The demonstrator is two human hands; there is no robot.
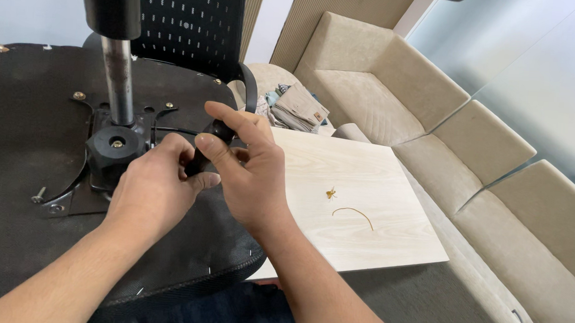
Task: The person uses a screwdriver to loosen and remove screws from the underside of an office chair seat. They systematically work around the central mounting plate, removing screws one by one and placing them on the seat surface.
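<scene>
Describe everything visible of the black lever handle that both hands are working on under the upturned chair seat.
The black lever handle is a short, dark, matte grip, plastic by its look, slanting up to the right from the seat mechanism. Only its rounded upper end and a lower stretch show; the rest is covered. The left hand closes round its lower part, and the right hand pinches its top between thumb and index finger. A thin dark rod seems to run from it toward the mechanism.
</scene>
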